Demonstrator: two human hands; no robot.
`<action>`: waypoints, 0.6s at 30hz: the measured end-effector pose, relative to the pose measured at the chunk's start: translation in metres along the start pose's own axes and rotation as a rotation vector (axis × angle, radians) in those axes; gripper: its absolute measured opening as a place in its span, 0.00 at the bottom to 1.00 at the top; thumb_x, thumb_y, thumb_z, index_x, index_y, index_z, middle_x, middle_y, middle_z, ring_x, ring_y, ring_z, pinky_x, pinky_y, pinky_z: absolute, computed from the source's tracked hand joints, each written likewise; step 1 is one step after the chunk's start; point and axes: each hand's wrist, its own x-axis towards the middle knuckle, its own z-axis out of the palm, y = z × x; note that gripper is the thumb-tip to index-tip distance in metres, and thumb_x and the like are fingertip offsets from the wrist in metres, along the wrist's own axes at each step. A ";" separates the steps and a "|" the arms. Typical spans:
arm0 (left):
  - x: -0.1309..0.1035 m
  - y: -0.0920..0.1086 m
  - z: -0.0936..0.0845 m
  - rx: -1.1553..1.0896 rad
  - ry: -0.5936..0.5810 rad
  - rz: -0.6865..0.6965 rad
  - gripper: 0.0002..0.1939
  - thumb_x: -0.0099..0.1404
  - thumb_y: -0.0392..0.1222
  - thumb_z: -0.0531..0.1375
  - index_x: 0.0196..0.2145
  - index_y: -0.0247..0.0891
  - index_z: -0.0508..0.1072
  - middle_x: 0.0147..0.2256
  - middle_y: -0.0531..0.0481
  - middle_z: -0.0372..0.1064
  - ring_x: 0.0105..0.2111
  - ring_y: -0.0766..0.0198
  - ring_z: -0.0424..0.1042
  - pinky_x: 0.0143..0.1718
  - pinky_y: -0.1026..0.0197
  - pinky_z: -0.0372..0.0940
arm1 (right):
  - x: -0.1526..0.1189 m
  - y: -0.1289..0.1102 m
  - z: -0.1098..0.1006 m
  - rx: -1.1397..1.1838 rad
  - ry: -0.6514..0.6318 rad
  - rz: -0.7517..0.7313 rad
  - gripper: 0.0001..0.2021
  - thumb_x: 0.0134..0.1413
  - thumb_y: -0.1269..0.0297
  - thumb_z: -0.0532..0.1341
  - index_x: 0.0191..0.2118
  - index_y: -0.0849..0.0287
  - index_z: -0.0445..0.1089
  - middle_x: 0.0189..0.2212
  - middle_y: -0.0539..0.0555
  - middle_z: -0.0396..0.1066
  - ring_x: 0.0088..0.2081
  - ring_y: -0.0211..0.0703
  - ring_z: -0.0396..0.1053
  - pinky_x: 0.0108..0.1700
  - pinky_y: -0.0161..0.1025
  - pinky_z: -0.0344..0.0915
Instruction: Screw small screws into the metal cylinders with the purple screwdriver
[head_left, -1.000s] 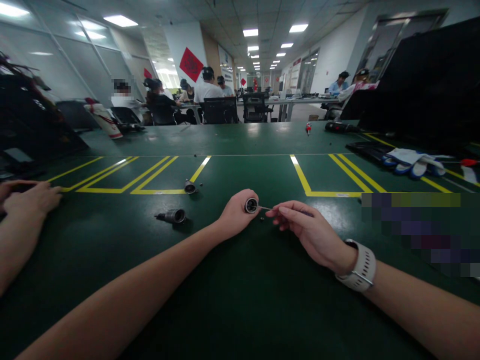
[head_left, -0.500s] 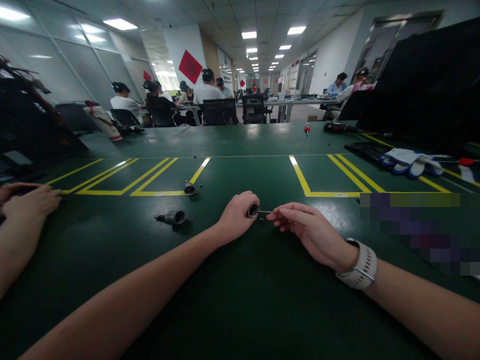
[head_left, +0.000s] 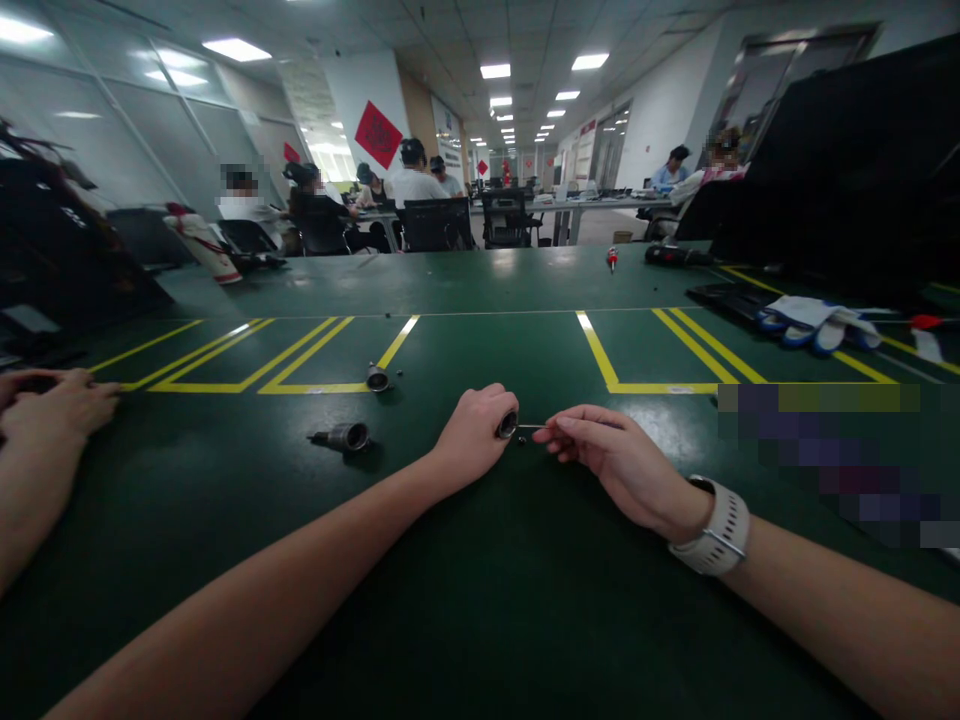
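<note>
A green table [head_left: 480, 620] fills the lower frame of the head view. At centre, the left hand [head_left: 471, 440] is wrapped around a metal cylinder [head_left: 507, 425]; just to its right, the right hand [head_left: 589, 435] pinches a thin rod [head_left: 532, 427], tip at the cylinder's opening. A housing [head_left: 349, 437] lies left of centre.

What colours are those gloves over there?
The gloves are white and blue, best seen in the head view.

Blue-trimmed gloves [head_left: 814, 318], red diamond poster [head_left: 378, 134]
</note>
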 end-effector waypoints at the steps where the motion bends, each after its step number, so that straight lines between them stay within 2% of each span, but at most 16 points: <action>1: 0.000 0.000 0.000 0.006 -0.002 -0.007 0.05 0.57 0.29 0.52 0.27 0.36 0.63 0.28 0.52 0.62 0.29 0.64 0.61 0.32 0.61 0.55 | 0.001 0.000 -0.001 0.024 0.002 0.005 0.05 0.50 0.64 0.61 0.32 0.59 0.73 0.33 0.54 0.75 0.35 0.40 0.68 0.39 0.40 0.61; 8: 0.001 0.000 0.000 0.015 -0.005 -0.057 0.06 0.57 0.28 0.52 0.27 0.36 0.64 0.28 0.52 0.62 0.29 0.64 0.61 0.31 0.61 0.56 | 0.000 0.002 -0.002 0.082 0.030 -0.007 0.05 0.49 0.65 0.62 0.31 0.59 0.73 0.31 0.53 0.75 0.33 0.39 0.69 0.38 0.39 0.61; 11: 0.001 0.000 0.000 0.016 -0.007 -0.077 0.06 0.57 0.28 0.52 0.28 0.36 0.65 0.28 0.52 0.62 0.29 0.64 0.61 0.32 0.61 0.56 | -0.001 0.000 -0.001 0.086 0.078 -0.022 0.05 0.47 0.65 0.62 0.29 0.60 0.73 0.29 0.53 0.75 0.31 0.38 0.68 0.36 0.38 0.61; 18: 0.001 -0.002 0.000 0.013 0.005 -0.134 0.05 0.57 0.29 0.53 0.28 0.36 0.65 0.29 0.52 0.62 0.29 0.64 0.61 0.31 0.61 0.57 | -0.002 -0.002 0.001 -0.087 0.230 -0.095 0.05 0.45 0.65 0.61 0.25 0.59 0.72 0.24 0.52 0.74 0.28 0.40 0.67 0.34 0.40 0.59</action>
